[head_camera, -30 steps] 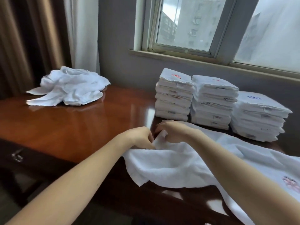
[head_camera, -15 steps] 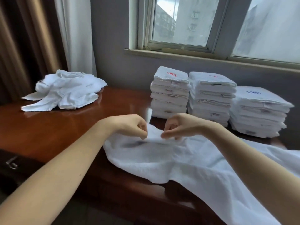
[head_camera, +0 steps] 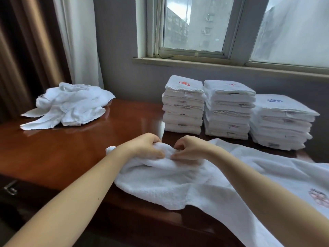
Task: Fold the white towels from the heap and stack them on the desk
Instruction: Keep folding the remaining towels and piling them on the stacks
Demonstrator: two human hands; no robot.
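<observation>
Step in hand: starting a fold. The towel (head_camera: 178, 182) lies spread over the near right of the tabletop (head_camera: 71, 150), its near edge drooping past the front rim. Left grip (head_camera: 142, 147) and right grip (head_camera: 190, 148), close together, each pinch the bunched left end. Next move, in my judgement: part the grips to find and square the corners. Bare wood lies open leftward; the folded stacks (head_camera: 229, 109) stand just behind; the heap (head_camera: 69, 104) sits far left, well apart

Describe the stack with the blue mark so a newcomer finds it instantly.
Below the window, three stacks of folded white towels stand on the desk. Take the rightmost stack: it alone bears a blue emblem; the middle stack and left stack show red.
</observation>
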